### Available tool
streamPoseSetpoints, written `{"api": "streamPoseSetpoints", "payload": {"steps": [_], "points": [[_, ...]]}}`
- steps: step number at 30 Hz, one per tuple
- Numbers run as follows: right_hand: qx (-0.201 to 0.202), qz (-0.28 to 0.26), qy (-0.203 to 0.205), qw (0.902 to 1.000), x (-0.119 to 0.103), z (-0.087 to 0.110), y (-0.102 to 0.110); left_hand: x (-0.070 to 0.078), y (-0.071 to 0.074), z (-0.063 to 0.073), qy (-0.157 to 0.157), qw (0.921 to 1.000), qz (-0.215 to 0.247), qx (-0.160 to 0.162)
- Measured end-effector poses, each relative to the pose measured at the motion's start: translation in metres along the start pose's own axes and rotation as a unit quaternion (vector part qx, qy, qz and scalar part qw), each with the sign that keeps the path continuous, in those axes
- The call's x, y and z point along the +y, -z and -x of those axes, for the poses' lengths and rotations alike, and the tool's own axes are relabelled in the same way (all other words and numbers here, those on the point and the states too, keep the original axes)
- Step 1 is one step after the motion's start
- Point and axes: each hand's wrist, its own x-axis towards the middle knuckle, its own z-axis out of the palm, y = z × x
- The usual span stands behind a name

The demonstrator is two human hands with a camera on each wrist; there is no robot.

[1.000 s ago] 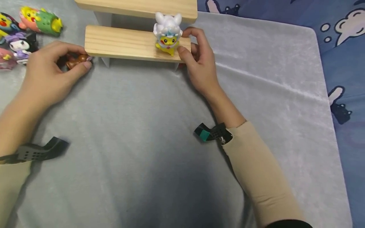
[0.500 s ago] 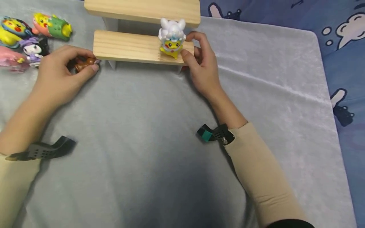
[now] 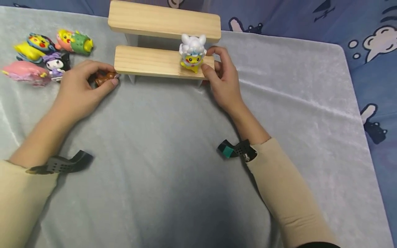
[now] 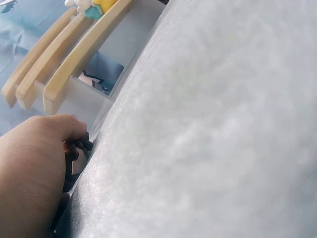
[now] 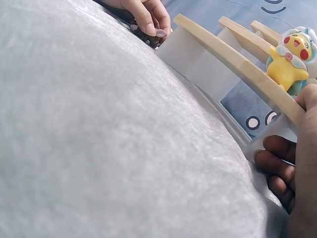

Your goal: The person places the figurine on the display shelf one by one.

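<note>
A tiered display shelf with wooden boards (image 3: 145, 60) and pale side supports (image 5: 198, 64) stands at the back. On its lower board, near the right end, stands a yellow figurine in a white hooded costume (image 3: 193, 53). My right hand (image 3: 225, 81) grips that end of the shelf, thumb by the figurine's feet and other fingers (image 5: 277, 163) curled below the board. Beside the shelf's left end, my left hand (image 3: 81, 88) holds a small brown glossy figurine (image 3: 103, 78) low at the cloth. Most of the brown figurine is hidden by the hand.
Left of the left hand lie several figurines: a pink one (image 3: 26, 71), a purple-and-black one (image 3: 56, 67), a yellow-and-blue one (image 3: 34, 48) and a green-and-pink one (image 3: 75, 41). Grey plush cloth (image 3: 173, 155) covers the table; a blue patterned backdrop (image 3: 288, 20) hangs behind.
The head view has shifted, so shelf, hands and figurines sit lower and further right in it. Both hands keep their places by the shelf's ends.
</note>
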Motion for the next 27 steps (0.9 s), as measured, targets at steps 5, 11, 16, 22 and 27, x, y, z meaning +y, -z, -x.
{"api": "streamPoseSetpoints", "payload": {"steps": [5, 11, 16, 22, 27], "points": [[-0.001, 0.003, -0.002, 1.0, -0.0002, 0.0005, -0.0003, 0.0002, -0.0003, 0.0015, -0.004, 1.0, 0.006, 0.002], [-0.002, 0.009, -0.012, 0.9999, -0.0007, 0.0021, 0.0005, 0.0005, -0.0015, 0.0021, -0.005, 0.9999, 0.008, -0.008], [-0.002, 0.012, -0.01, 0.9999, -0.0014, 0.003, 0.0014, 0.0023, -0.0003, 0.0022, -0.006, 0.9999, 0.008, -0.012], [-0.002, 0.018, -0.001, 0.9998, -0.0009, 0.0038, 0.0022, 0.0055, 0.0008, 0.0023, -0.013, 0.9999, 0.001, -0.01], [-0.002, 0.017, 0.002, 0.9999, -0.0008, 0.0043, 0.0022, 0.0062, 0.0007, 0.0023, -0.012, 0.9999, -0.002, -0.011]]}}
